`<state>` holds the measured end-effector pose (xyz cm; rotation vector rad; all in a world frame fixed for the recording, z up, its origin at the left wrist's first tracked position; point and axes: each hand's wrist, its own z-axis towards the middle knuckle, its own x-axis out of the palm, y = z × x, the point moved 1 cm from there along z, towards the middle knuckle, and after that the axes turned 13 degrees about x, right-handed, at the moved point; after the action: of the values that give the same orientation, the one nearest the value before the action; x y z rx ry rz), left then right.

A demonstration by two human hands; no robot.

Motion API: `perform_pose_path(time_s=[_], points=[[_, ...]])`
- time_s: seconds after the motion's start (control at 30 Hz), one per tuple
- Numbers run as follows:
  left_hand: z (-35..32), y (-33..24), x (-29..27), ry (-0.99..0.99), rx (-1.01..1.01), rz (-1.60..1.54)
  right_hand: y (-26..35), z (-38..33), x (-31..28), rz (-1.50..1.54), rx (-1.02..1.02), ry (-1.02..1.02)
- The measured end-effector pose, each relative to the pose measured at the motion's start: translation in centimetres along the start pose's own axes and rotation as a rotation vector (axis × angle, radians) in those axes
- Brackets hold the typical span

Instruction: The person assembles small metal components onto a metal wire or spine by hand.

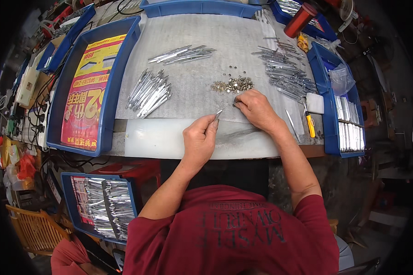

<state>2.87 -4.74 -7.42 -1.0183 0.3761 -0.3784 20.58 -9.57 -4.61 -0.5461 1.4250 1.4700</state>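
My left hand [200,141] is closed in a pinch on a thin metal strip [219,113], whose pale tip sticks out past the thumb and forefinger. To its right, my right hand [257,110] has its fingers pressed together just above the sheet; anything between the fingertips is too small to make out. Just beyond the right fingertips lies a loose pile of small brass-coloured and silvery metal pieces [234,85], a few of them scattered farther off. Metal strips lie in a bundle [150,93] on the left, a second bundle [181,54] behind, and a larger heap [287,71] on the right.
A blue tray [106,110] lined with printed paper stands left; another blue tray [328,110] with strips and a plastic bag stands right. A yellow-handled tool [310,126], a white block [315,103] and a red cylinder [300,20] are also there. A lower tray [134,201] holds strips.
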Motion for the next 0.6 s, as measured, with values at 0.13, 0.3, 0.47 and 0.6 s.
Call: perform_pose_path(time_s=[0.13, 0.3, 0.47, 0.6], points=[[0.0, 0.0, -0.1, -0.004, -0.001, -0.009, 0.2, 0.1, 0.3, -0.023, -0.014, 0.003], [0.1, -0.1, -0.1, 0.005, -0.005, 0.012, 0.4, 0.1, 0.4, -0.103, -0.089, 0.004], [-0.1, 0.6, 0.0, -0.006, -0.014, -0.022, 0.6, 0.1, 1.1, -0.181, -0.065, -0.038], [0.1, -0.1, -0.2, -0.016, -0.001, -0.024, 0.9, -0.1, 1.9, -0.283, 0.011, -0.084]])
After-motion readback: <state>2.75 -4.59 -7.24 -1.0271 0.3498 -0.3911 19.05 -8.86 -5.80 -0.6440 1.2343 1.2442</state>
